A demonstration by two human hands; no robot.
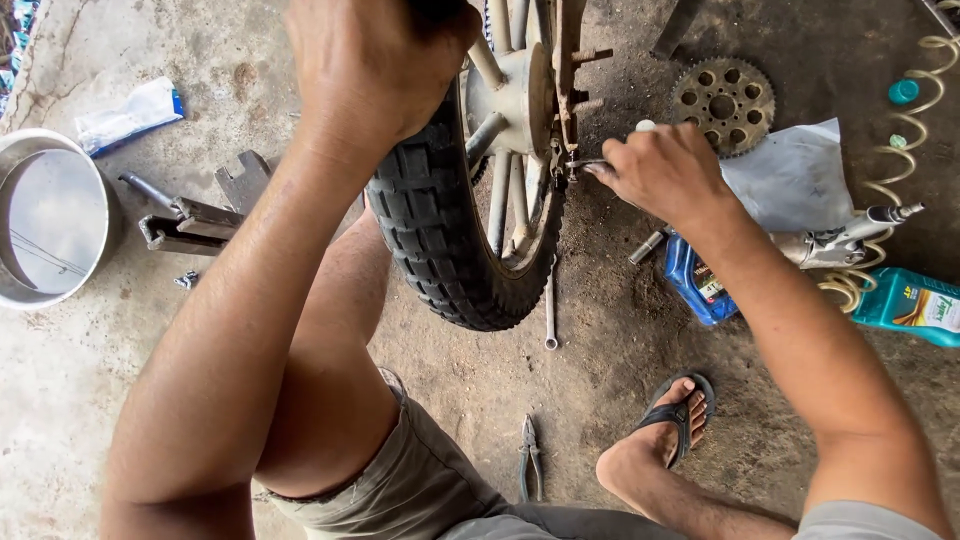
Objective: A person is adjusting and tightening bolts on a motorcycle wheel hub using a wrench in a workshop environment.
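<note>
The left hand (375,65) grips the top of the knobby motorcycle wheel (470,190) standing on the concrete floor (600,400), right-hand fingers (655,170) closed on a small wrench (585,163) at the hub — best turned squarely, wheel steadied.

The tyre (440,235) is matt black rubber with chunky, rough tread blocks, and the wheel hub (522,95) and spokes look like dull cast metal, dusty. The sprocket (723,103) is rusty brown metal. The basin (50,215) is smooth, shiny metal (the brightest surface here). The blue bottle (695,280) and teal bottle (910,305) are glossy plastic. The floor (620,360) is rough concrete, oil-stained and gritty, and the shorts (420,480) are matt woven cloth
</note>
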